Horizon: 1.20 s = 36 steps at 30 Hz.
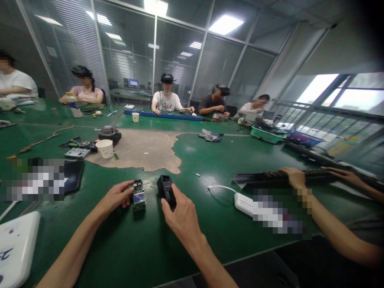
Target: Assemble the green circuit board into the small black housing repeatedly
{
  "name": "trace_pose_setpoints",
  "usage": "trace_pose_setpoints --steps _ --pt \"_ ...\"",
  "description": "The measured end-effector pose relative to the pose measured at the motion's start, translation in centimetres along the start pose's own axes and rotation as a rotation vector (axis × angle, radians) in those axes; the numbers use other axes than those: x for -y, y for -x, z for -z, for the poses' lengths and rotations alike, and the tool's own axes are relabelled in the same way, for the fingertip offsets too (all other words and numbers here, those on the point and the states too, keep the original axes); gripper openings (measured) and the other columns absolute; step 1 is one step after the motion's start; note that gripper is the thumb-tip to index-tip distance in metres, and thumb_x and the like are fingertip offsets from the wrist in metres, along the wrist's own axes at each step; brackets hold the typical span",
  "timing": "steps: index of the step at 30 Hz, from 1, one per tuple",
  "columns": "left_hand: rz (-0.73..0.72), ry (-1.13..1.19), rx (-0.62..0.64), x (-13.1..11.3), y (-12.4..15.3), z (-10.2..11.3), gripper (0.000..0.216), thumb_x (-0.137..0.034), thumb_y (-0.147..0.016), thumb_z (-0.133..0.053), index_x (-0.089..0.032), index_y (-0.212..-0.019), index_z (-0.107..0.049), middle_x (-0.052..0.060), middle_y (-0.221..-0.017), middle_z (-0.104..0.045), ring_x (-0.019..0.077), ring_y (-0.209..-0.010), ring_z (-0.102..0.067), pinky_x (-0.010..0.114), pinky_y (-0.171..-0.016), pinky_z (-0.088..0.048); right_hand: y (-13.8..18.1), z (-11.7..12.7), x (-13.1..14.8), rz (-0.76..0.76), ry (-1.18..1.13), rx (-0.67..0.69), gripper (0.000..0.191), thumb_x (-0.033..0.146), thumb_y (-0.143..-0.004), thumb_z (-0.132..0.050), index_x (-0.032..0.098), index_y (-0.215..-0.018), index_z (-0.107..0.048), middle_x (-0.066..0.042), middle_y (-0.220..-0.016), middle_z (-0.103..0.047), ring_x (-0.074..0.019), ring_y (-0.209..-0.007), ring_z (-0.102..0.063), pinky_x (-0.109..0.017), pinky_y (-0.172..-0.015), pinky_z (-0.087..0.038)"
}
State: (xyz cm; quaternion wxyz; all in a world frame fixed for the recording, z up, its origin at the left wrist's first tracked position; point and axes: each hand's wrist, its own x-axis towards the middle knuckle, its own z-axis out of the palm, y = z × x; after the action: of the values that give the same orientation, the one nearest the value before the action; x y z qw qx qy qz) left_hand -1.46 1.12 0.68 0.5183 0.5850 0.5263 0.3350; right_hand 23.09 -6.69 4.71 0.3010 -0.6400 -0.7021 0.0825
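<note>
My left hand pinches a small green circuit module that stands on the green table in front of me. To its right, my right hand grips a black plastic housing, held upright just above the table. The two parts stand side by side, a few centimetres apart, not touching.
A white power strip with its cable lies to the right. A co-worker's hands rest on a long black part at the right. A paper cup, tools and a worn bare patch lie ahead. A white device sits at the near left. Several people sit across the table.
</note>
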Motion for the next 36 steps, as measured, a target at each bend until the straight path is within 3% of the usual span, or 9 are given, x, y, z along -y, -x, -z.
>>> trace_pose_setpoints --steps 5,11,17,25,30,36 --pt "-0.022 0.035 0.014 0.5 -0.2 0.1 0.069 -0.048 -0.081 -0.058 -0.009 -0.136 -0.042 -0.002 -0.063 -0.057 0.0119 -0.05 -0.054 0.021 -0.044 -0.041 -1.1 -1.2 3.1 0.102 -0.151 -0.027 0.052 0.037 -0.088 -0.052 0.016 -0.134 -0.043 -0.012 -0.114 -0.063 -0.0236 -0.101 -0.061 -0.033 -0.088 -0.046" --pt "-0.013 0.094 0.018 1.0 -0.5 0.2 0.067 -0.05 -0.079 -0.059 -0.011 -0.133 -0.046 -0.002 -0.064 -0.058 0.0125 -0.048 -0.055 0.022 -0.044 -0.041 -1.7 -2.9 5.3 0.142 -0.135 0.028 0.051 0.039 -0.087 -0.053 0.015 -0.131 -0.043 -0.011 -0.103 -0.065 -0.0231 -0.093 -0.063 -0.031 -0.082 -0.047" --pt "-0.033 0.136 0.022 0.6 -0.2 0.0 0.052 -0.042 -0.085 -0.053 -0.014 -0.128 -0.049 -0.002 -0.065 -0.057 0.0109 -0.048 -0.054 0.02 -0.043 -0.042 -1.9 -3.8 6.0 0.167 -0.049 0.063 0.051 0.043 -0.088 -0.052 0.014 -0.129 -0.043 -0.013 -0.103 -0.064 -0.0248 -0.091 -0.063 -0.033 -0.079 -0.047" --pt "-0.024 0.155 -0.016 0.7 -0.1 0.1 0.052 -0.037 -0.087 -0.049 -0.011 -0.132 -0.042 -0.001 -0.068 -0.06 0.0106 -0.049 -0.054 0.02 -0.044 -0.043 -1.4 -4.5 6.4 0.163 0.088 0.178 0.056 0.044 -0.086 -0.053 0.012 -0.13 -0.042 -0.014 -0.099 -0.065 -0.0281 -0.085 -0.064 -0.037 -0.073 -0.049" --pt "-0.017 0.026 -0.036 0.9 -0.3 0.2 0.053 -0.043 -0.087 -0.048 -0.012 -0.131 -0.046 -0.001 -0.064 -0.06 0.0124 -0.046 -0.056 0.021 -0.04 -0.044 -1.2 -4.4 6.5 0.149 0.126 0.217 0.061 0.044 -0.086 -0.053 0.012 -0.136 -0.037 -0.015 -0.102 -0.063 -0.029 -0.089 -0.063 -0.039 -0.074 -0.049" --pt "-0.018 -0.042 -0.09 0.5 -0.2 0.4 0.057 -0.048 -0.084 -0.052 -0.01 -0.127 -0.051 -0.003 -0.058 -0.057 0.0115 -0.041 -0.051 0.02 -0.037 -0.039 -1.8 -3.9 6.9 0.156 0.117 0.212 0.06 0.053 -0.083 -0.057 0.015 -0.128 -0.044 -0.015 -0.105 -0.061 -0.0287 -0.095 -0.06 -0.039 -0.078 -0.047"
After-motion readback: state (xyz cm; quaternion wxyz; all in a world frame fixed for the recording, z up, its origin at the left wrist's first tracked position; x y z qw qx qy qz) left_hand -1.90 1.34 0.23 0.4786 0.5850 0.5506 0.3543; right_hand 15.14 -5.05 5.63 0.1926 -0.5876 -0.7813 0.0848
